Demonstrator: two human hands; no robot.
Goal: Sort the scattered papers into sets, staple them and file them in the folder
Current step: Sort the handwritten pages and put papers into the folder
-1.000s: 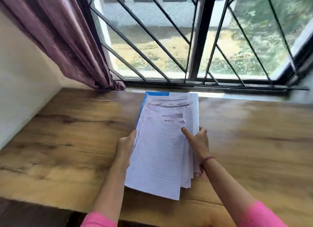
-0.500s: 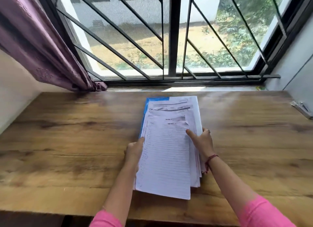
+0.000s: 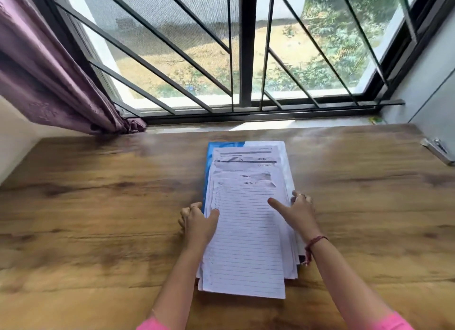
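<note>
Head view: a stack of lined papers (image 3: 246, 231) lies in the middle of the wooden table (image 3: 98, 219), fanned so that the tops of several sheets show one behind another, each with a short printed heading too blurred to read. The stack sits on a blue folder (image 3: 209, 157), whose edge shows along the stack's left side and far left corner.

The left hand (image 3: 197, 221) grips the left edge of the stack, thumb on top of the uppermost sheet and fingers curled at the side, by the folder's edge. The right hand (image 3: 295, 214) holds the right edge: its thumb lies across the top sheet, and its fingers wrap the side of the pile. A ring shows on 1 finger, and a dark red thread bracelet (image 3: 314, 243) circles the right wrist. Both arms end in pink sleeves (image 3: 391, 322) at the bottom of the frame.

At the table's far right edge rests a small metallic object (image 3: 437, 150), too blurred to identify. Behind the table a barred window (image 3: 246, 58) looks onto grass and greenery, with a purple curtain (image 3: 49, 78) bunched at its left.
</note>
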